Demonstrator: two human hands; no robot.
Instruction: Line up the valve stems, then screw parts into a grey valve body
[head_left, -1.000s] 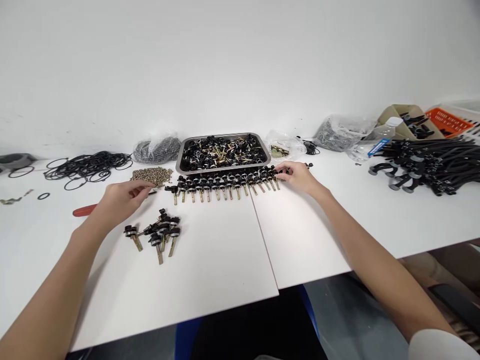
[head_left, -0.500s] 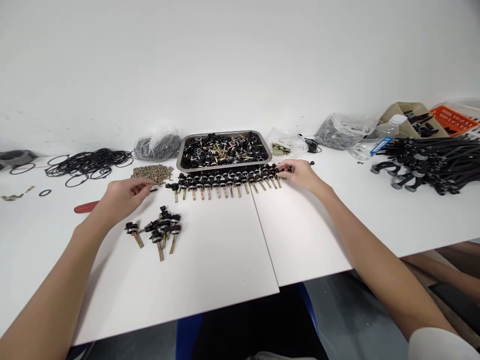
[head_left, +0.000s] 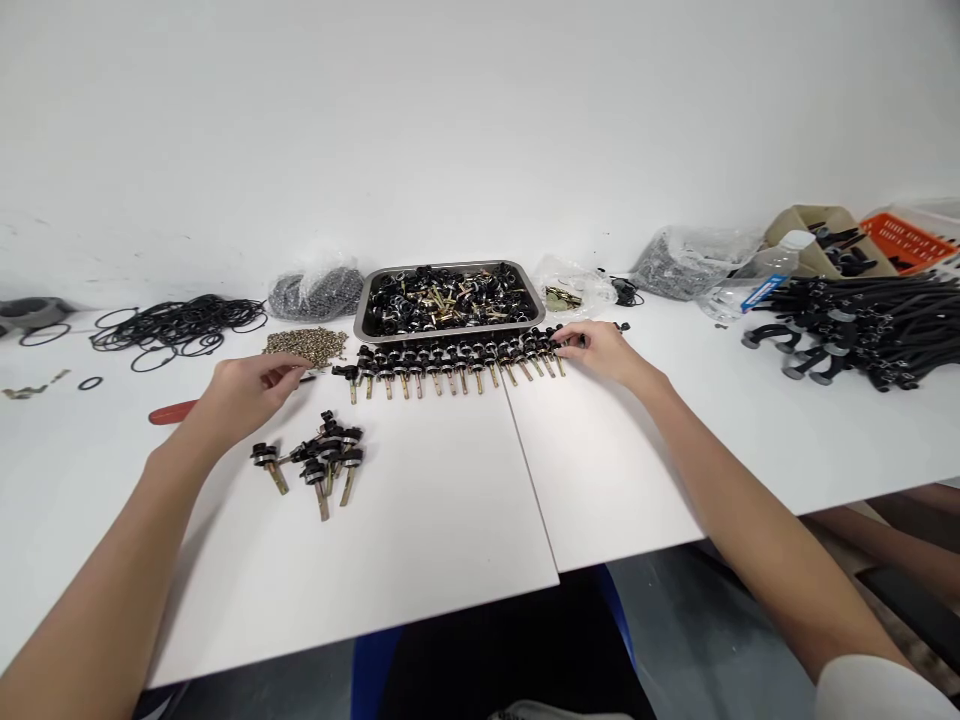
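A row of black-headed metal pins (head_left: 450, 370) lies along the front of the tray, shafts pointing toward me. At its right end is my right hand (head_left: 600, 352), with thumb and forefinger closed about the black head of the last pin; the fingers partly hide it. My left hand (head_left: 251, 392) has its fingers pinched together in front of a heap of small brass-coloured nuts (head_left: 307, 346); what the pinch holds, if anything, is hidden. Partly under that hand lies a tool with a red handle (head_left: 171, 412). A loose cluster of similar pins (head_left: 330, 455) sits closer to me.
Behind the row stands a metal tray (head_left: 358, 325) full of such parts. Black rings (head_left: 180, 325) and a bagged heap (head_left: 315, 292) lie left. On the right are a plastic bottle (head_left: 757, 280), black tubes (head_left: 862, 330) and bins (head_left: 795, 225). Another person's arm (head_left: 885, 545) shows lower right.
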